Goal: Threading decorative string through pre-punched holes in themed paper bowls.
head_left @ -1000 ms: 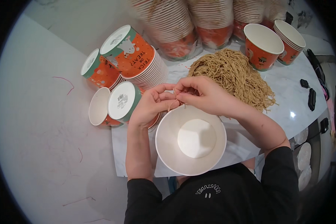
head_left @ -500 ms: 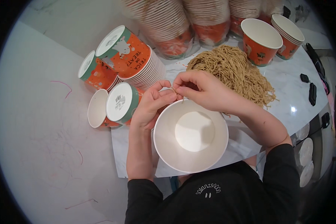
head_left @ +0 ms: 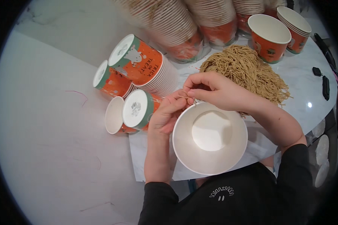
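A large white-lined paper bucket (head_left: pixel 181 146) stands upright in front of me, its open mouth facing up. At its far rim a thin tan string (head_left: pixel 190 100) forms a small loop between my fingers. My left hand (head_left: pixel 166 113) is closed on the string, fingers bent beside the bucket's outer wall. From the right, my right hand (head_left: pixel 211 89) pinches the same string between thumb and forefinger. Whether the string passes through the rim is hidden by my fingers. Just beyond my right hand lies a heap of tan strings (head_left: pixel 248 69).
Stacked orange and green paper buckets (head_left: pixel 139 62) lie on their sides at the left. Tall plastic-wrapped bucket stacks (head_left: pixel 169 30) line the back. Upright buckets (head_left: pixel 269 41) stand at the far right, near small black devices (head_left: pixel 325 88). The marble-patterned table (head_left: pixel 141 165) has a front edge near me.
The string has been drawn into a small loop between my fingers. My view has shifted, so everything sits farther right in the picture.
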### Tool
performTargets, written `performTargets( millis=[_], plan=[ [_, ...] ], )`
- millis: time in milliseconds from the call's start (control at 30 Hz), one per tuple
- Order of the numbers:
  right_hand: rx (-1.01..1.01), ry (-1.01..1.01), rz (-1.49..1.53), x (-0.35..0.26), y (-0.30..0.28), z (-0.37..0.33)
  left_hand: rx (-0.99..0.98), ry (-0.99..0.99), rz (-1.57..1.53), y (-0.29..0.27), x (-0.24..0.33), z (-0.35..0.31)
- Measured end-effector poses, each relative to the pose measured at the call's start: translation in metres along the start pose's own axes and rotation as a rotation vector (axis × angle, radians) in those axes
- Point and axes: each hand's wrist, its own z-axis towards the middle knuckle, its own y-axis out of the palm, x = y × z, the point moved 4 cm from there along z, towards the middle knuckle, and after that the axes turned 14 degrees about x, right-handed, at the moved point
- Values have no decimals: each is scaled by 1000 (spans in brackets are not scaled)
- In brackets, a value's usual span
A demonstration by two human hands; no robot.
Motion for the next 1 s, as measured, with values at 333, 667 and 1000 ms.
performTargets(
  millis=[333, 667, 1000],
  plan=[
    [-57, 96, 176, 2, 3, -4, 24, -24, -27, -3, -6, 2],
    [47, -128, -153, -11, -3, -6, 150, 148, 232, 5, 5, -3],
    [150, -189, -324, -11, -1, -11, 254, 294, 428, -3, 13, -11]
  ],
)
